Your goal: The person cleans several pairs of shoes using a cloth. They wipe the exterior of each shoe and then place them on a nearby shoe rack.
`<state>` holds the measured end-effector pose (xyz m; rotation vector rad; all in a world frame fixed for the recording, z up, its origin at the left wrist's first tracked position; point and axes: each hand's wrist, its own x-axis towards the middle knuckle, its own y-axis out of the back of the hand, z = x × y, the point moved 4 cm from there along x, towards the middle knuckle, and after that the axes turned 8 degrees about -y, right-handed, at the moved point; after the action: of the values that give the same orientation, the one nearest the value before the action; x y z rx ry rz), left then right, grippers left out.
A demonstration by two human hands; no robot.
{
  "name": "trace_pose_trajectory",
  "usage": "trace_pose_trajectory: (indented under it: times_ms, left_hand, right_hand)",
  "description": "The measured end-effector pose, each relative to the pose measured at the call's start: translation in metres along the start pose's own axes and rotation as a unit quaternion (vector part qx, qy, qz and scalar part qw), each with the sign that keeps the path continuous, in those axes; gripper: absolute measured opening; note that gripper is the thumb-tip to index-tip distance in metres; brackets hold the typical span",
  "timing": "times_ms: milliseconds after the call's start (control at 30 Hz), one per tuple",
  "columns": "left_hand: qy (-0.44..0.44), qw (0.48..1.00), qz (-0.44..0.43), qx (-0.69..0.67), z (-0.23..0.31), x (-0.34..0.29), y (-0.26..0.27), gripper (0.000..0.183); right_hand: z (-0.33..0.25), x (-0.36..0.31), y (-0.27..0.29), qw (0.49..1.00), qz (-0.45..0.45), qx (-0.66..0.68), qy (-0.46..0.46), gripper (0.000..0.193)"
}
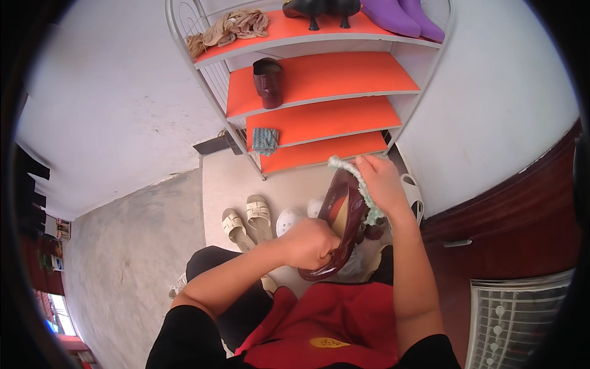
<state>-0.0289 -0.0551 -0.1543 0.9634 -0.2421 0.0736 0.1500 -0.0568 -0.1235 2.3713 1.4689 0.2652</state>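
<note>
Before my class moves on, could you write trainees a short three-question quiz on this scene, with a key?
1. Multiple choice: what does the left hand hold? A) a cream sandal; B) a glossy dark red shoe; C) a black high heel.
2. True or false: purple footwear stands at the right end of the highest orange shelf.
3. Fill in: the right hand holds a fluffy, pale ____ at the edge of that shoe.

Key: 1 B; 2 true; 3 cloth.

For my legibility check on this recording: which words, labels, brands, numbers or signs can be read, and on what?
None reads clearly.
Yellow oval badge on the red garment: marks too small to read.
Dark red shoe in the left hand: small marks inside, too blurred to read.
I make out no other text.
</note>
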Motion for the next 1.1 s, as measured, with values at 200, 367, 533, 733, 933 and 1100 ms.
trace_pose_trajectory:
  times_ms: [200, 367, 533, 733, 933, 1100]
  left_hand:
    - [-0.024, 1.000, 0.008, -0.005, 0.001, -0.007, 0.019, 0.011]
    - [0.031, 0.994, -0.007, -0.107, 0.020, -0.013, 0.033, 0.011]
    - [0.146, 0.937, 0.001, -0.316, 0.026, -0.030, 0.048, 0.020]
    - [0.154, 0.674, 0.380, -0.614, -0.004, -0.075, 0.088, 0.049]
    - [0.034, 0.337, 0.544, -0.768, -0.033, -0.057, 0.133, 0.053]
    - [-0.022, 0.255, 0.637, -0.727, -0.086, -0.047, 0.160, 0.056]
  right_hand:
    - [-0.004, -0.007, 0.020, 0.997, -0.028, -0.030, -0.065, 0.051]
    - [-0.017, -0.022, 0.020, 0.954, 0.139, -0.241, 0.112, 0.052]
    - [-0.034, -0.036, 0.027, 0.921, 0.248, -0.252, 0.167, 0.046]
    - [-0.045, -0.035, 0.041, 0.940, 0.276, -0.128, 0.154, 0.036]
    - [-0.063, -0.042, 0.029, 0.947, 0.231, -0.134, 0.180, 0.035]
    - [-0.059, -0.040, 0.028, 0.939, 0.239, -0.151, 0.198, 0.039]
